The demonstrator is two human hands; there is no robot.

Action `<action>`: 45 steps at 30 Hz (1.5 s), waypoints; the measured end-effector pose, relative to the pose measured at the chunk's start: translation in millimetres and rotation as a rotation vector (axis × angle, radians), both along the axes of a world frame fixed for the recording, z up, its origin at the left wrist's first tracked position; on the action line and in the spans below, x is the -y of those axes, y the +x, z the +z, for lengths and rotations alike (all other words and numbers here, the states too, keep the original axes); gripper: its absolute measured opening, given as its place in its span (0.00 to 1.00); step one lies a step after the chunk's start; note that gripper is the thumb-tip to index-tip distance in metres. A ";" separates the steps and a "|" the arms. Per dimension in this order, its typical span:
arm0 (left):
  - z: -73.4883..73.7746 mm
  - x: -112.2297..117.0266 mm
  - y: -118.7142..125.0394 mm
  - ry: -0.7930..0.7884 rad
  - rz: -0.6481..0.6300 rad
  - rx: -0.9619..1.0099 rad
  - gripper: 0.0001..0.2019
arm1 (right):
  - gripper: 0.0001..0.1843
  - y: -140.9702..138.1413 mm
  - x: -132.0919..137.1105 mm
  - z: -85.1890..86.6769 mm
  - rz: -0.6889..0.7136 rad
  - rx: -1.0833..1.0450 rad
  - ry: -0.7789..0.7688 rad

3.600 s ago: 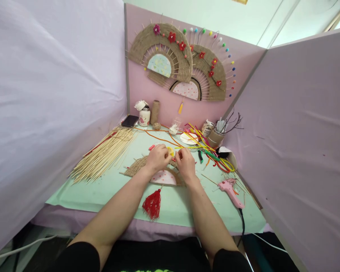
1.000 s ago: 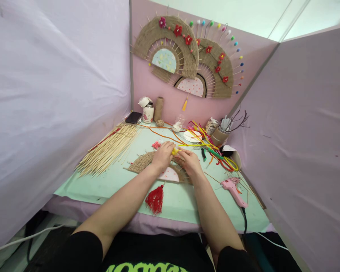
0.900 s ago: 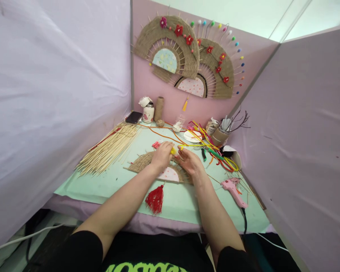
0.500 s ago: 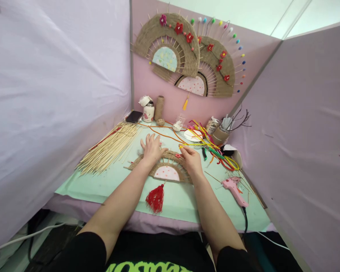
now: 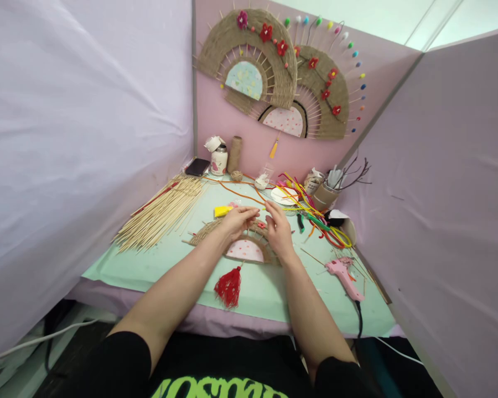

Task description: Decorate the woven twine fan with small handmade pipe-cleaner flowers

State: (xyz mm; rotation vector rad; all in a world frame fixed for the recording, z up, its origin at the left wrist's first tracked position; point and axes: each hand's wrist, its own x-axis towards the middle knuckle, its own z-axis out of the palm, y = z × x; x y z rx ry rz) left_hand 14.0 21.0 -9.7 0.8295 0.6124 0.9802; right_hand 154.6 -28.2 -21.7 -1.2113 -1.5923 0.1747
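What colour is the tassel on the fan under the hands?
The tassel is red; the head view shows it best.

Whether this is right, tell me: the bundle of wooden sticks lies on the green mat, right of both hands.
Wrong side. The head view shows the bundle of wooden sticks on the green mat, left of the left hand and right hand.

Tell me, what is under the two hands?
A woven fan with a pink middle, lying on the green mat. The left hand and right hand cover its top part.
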 end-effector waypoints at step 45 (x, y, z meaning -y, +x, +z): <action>15.2 -3.6 -9.8 -0.389 -0.008 0.464 0.15 | 0.10 -9.9 4.5 -1.8 0.022 -0.104 0.035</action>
